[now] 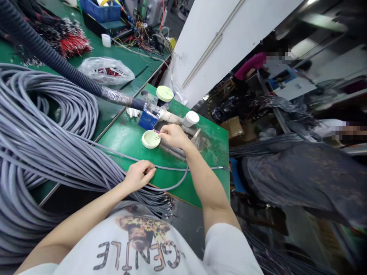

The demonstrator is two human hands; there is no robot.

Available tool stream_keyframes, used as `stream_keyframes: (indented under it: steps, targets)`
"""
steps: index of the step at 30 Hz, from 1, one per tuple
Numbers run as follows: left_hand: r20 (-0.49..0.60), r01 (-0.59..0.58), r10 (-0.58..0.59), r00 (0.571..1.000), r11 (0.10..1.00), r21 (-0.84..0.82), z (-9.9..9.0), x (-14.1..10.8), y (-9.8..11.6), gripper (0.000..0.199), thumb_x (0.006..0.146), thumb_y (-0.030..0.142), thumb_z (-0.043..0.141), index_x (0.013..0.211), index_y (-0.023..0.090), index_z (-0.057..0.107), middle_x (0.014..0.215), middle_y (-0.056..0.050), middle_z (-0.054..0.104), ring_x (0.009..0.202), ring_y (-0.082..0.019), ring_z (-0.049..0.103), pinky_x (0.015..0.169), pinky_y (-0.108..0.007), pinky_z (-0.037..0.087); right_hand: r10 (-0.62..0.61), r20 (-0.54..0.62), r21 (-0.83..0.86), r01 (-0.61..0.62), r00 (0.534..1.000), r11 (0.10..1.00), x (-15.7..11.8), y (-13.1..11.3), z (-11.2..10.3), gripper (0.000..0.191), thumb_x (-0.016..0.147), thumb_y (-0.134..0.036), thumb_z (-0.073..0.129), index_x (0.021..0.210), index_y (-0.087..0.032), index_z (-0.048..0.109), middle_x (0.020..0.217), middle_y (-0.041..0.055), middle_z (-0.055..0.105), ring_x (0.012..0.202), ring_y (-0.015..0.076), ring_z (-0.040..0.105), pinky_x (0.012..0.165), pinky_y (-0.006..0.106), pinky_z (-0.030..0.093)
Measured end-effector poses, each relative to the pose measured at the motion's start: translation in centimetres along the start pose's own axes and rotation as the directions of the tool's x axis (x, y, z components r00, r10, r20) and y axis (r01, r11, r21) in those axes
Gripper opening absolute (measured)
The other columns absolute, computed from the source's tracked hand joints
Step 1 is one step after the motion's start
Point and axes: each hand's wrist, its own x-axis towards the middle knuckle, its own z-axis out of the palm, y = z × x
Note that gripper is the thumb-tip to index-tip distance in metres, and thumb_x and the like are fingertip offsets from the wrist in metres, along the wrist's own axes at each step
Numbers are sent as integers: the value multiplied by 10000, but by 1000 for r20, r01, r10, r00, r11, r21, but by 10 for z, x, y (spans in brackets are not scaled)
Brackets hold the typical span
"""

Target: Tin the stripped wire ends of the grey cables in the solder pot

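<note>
My right hand (pixel 173 135) is pinched on the thin dark wires (pixel 157 134) that stick out past its fingertips. Their tips are over a round, pale yellow-green cup (pixel 150 139); whether they touch what is inside is too small to tell. A grey cable (pixel 179 184) loops up behind my right forearm. My left hand (pixel 140 175) is closed low over the green table, its curled fingers against a grey cable (pixel 169 168). That cable runs right to a stripped end (pixel 222 167) at the table's edge. The inside of my left fist is hidden.
Coiled grey cable (pixel 48 126) fills the left side. A corrugated hose (pixel 71 74) crosses to a blue box (pixel 147 119). Nearby stand a lidded jar (pixel 164 93) and a white container (pixel 191 118). A plastic bag (pixel 106 70) lies behind. Other people are at the right.
</note>
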Motion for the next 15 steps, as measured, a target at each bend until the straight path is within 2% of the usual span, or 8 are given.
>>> stream_keyframes:
  steps: [7,11,15]
  targets:
    - [-5,-19,19,1000,1000,3,-1,0,1,155,880,252,508,762,179,575,623,9,555,594,-120,512,587,-227,388,43,136,-223,-12,990,975,19,-14,18,184,829,-276,544,826,-171,696,882,75,713,819,199,628,636,249,363]
    - [4,-20,20,1000,1000,0,-1,-1,0,158,880,254,506,756,180,569,623,11,548,594,-118,508,592,-227,389,84,133,-309,-39,988,950,22,-13,26,214,843,-267,513,911,-177,695,983,109,713,891,233,647,679,265,403]
    - [17,-9,9,1000,1000,2,-1,-1,-2,150,881,251,507,765,179,570,631,9,549,603,-119,509,599,-229,388,92,119,-342,-47,989,938,20,-15,25,237,859,-255,485,929,-174,696,983,116,717,901,247,657,684,275,415]
